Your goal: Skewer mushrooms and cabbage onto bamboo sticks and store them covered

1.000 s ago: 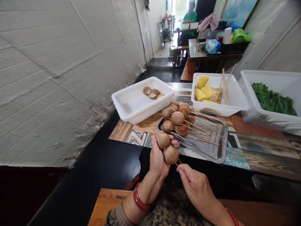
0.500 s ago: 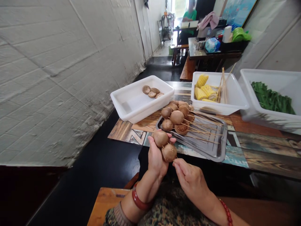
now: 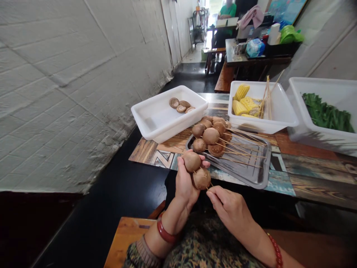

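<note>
My left hand is cupped around two brown mushroom caps, the farther mushroom against the fingers and the nearer mushroom over the palm. A thin wooden skewer runs out of the nearer cap. My right hand pinches that skewer between thumb and fingers, just short of the cap. Just beyond my hands, a grey metal tray bears a pile of skewered mushrooms, their sticks pointing right. Several loose mushrooms lie in a white tub at the back left.
Behind the tray stands a white tub with corn pieces and upright skewers. Farther right, another white tub holds green leaves. A wall runs along the left. A person in green is far back.
My right hand has drawn slightly away from the nearer mushroom, so more of the skewer shows between them. The camera view has shifted a little.
</note>
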Available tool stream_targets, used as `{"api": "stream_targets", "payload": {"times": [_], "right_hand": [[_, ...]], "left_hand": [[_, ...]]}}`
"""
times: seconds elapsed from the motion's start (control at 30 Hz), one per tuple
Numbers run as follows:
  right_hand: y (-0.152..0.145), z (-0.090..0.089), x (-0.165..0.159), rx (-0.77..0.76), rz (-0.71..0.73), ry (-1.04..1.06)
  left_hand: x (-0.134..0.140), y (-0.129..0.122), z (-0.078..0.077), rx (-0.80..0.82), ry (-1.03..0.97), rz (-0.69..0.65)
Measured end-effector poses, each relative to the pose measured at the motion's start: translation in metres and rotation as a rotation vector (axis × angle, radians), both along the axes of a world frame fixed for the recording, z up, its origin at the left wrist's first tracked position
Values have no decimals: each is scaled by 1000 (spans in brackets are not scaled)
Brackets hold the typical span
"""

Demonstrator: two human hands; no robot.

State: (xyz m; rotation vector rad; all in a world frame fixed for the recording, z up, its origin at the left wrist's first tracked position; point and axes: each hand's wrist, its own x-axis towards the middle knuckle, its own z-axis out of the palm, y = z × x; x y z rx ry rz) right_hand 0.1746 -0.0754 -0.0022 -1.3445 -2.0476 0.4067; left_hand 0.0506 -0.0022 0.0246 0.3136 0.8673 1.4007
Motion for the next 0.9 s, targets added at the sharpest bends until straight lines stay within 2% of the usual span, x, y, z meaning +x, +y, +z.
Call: {"api": "stream_targets", "payload": {"times": [0.13,0.33,0.7,0.9], "right_hand": [[-7,3,6,18,-1,-56],[-7,-3,0,137,-37,-119],[0,-5,-7,144,-29,-61],[2,-4,-5,111,-27,-29]], "left_hand": [[-2,5,1,20,-13,10],[2,3,-1,14,-15,1],[5,-2,1,-41,28,-26],[1,-3,3,26,-9,-55]]}}
